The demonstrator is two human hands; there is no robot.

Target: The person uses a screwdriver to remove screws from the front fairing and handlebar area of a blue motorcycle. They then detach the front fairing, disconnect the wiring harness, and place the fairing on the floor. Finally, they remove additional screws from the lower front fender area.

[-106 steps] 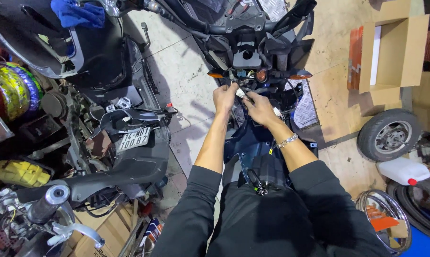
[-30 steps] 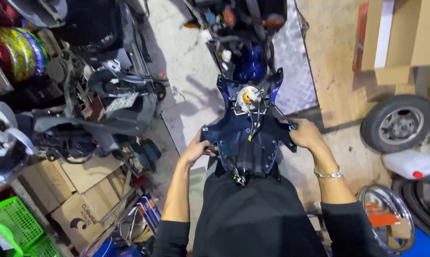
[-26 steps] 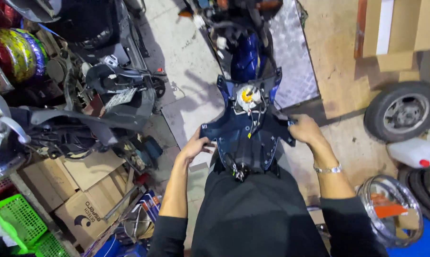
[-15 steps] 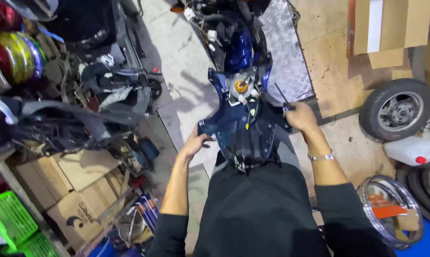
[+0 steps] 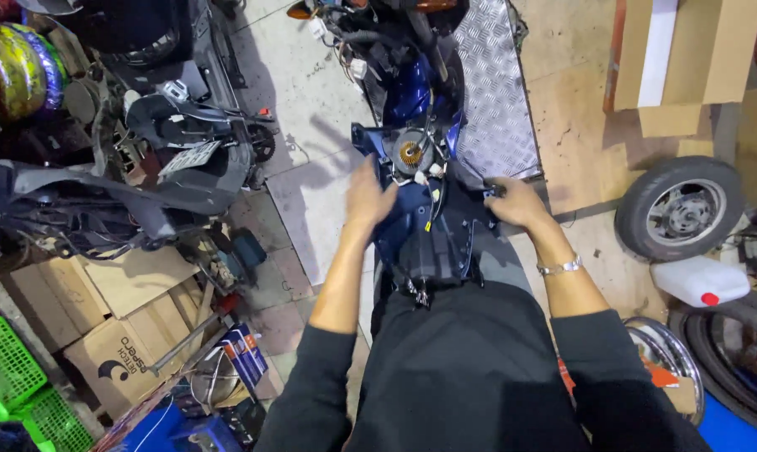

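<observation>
A scooter body panel [image 5: 420, 226] lies in the middle, with the left hand [image 5: 368, 194] on its left edge and the right hand [image 5: 517, 203] on its right. A dismantled scooter [image 5: 144, 159] stands to the left above cardboard boxes [image 5: 102, 310]; a loose wheel [image 5: 680, 207] lies to the right.

Light was bright and even over the pale floor [image 5: 311, 109], where arm shadows fell left of the blue panel [image 5: 420, 226]. The left hand [image 5: 368, 197] was motion-blurred. Edges bowed with wide-angle distortion; the left corners stayed dim.

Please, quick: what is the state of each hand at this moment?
Left hand: open, blurred, fingers on the left side of the blue scooter panel.
Right hand: closed around the right edge of that panel.
</observation>
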